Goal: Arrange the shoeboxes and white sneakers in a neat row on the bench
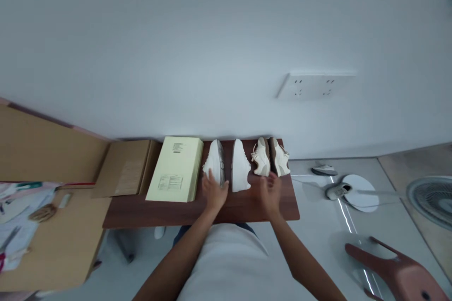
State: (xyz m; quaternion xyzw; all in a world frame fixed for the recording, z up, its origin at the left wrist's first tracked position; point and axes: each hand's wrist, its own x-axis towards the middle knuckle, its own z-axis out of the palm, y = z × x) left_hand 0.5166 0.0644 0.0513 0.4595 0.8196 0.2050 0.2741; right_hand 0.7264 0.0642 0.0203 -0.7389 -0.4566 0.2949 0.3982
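Note:
Two white sneakers lie on their sides on a dark brown wooden table (148, 214). My left hand (214, 193) has its fingers spread at the near end of the left white sneaker (214, 157); whether it touches the sneaker I cannot tell. The right white sneaker (240, 167) lies between my two hands. Just in front of a pair of smaller cream shoes, the cream shoe on the left (262, 157) and the cream shoe on the right (279, 157), is my right hand (271, 193). Its slightly blurred fingers are loosely bent and apart, with nothing visible in them.
Left of the sneakers are a pale yellow stack of paper (174, 169) and a cardboard box (129, 169). A cluttered tan desk (70, 244) adjoins on the left. On the floor at right are loose shoes (339, 191), a fan (432, 200) and a reddish-brown stool (406, 268).

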